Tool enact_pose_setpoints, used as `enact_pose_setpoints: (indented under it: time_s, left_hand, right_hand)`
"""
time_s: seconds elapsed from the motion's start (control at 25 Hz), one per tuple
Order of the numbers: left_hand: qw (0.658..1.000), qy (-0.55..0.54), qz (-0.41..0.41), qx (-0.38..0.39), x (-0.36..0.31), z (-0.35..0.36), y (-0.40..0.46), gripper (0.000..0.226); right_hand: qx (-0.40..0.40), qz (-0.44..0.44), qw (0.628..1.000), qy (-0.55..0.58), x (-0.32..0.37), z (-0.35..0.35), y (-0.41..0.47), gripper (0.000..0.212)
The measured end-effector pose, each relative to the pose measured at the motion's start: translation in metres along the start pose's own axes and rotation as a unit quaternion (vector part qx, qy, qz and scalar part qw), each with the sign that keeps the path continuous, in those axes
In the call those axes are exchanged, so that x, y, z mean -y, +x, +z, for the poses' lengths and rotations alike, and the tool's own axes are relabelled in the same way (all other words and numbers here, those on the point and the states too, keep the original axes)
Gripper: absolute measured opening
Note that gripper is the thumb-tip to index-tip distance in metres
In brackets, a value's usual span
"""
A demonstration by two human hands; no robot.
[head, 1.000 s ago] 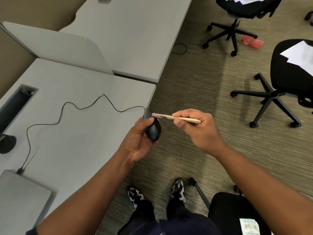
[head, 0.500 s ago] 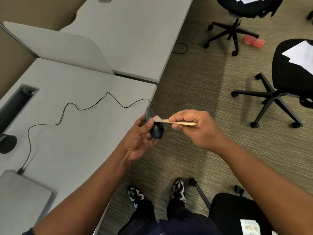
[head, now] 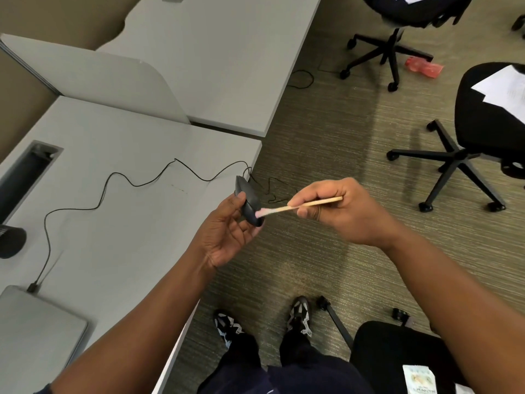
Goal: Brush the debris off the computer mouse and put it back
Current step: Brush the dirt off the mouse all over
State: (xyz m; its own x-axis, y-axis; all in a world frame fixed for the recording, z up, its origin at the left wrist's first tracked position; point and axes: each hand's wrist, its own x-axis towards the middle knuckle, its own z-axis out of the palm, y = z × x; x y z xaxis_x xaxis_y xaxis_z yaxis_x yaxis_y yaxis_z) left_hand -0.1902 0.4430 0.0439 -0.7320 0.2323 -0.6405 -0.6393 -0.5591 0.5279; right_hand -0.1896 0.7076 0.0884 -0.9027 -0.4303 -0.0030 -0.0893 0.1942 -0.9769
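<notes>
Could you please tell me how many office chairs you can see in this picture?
3: one chair top centre-right, one at the right edge holding papers, one bottom right. Others may be out of frame.

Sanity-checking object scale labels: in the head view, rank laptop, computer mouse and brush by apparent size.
1. Laptop, largest, though cut off by the frame edge.
2 and 3. Computer mouse and brush: unsure. The brush looks longer but thinner, and both are partly hidden by hands.

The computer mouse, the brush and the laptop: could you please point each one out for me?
computer mouse (head: pixel 250 204), head view, dark body.
brush (head: pixel 312 203), head view, wooden handle.
laptop (head: pixel 37 336), head view, closed grey lid.
</notes>
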Motion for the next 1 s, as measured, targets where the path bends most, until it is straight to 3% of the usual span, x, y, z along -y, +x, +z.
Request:
enact_pose_setpoints:
  time_s: [0.08, 0.2, 0.44, 0.56, 0.8, 1.0]
  left_hand:
    - [0.999, 0.012, -0.014, 0.039, -0.002, -0.002, -0.001, 0.106]
    - [0.996, 0.018, -0.024, 0.082, 0.002, -0.003, -0.007, 0.101]
    - [0.993, 0.016, -0.009, 0.117, 0.002, 0.0, -0.018, 0.061]
    - [0.994, -0.024, -0.013, 0.108, 0.0, -0.005, -0.02, 0.073]
    - [0.988, -0.027, -0.032, 0.151, 0.005, -0.009, -0.016, 0.085]
    - [0.986, -0.035, -0.009, 0.163, 0.005, -0.012, -0.016, 0.082]
  right_hand:
    - [-0.063, -0.013, 0.998, 0.017, 0.003, 0.006, 0.004, 0.016]
    - [-0.108, -0.016, 0.994, -0.022, 0.001, 0.017, 0.012, 0.015]
    - [-0.033, 0.038, 0.998, 0.028, -0.001, 0.022, 0.004, 0.011]
    - [-0.022, 0.036, 0.997, 0.063, 0.0, 0.011, 0.0, 0.011]
    - [-0.119, -0.009, 0.987, 0.108, 0.004, 0.026, 0.011, 0.014]
    - [-0.097, 0.065, 0.992, 0.055, -0.006, 0.022, 0.009, 0.009]
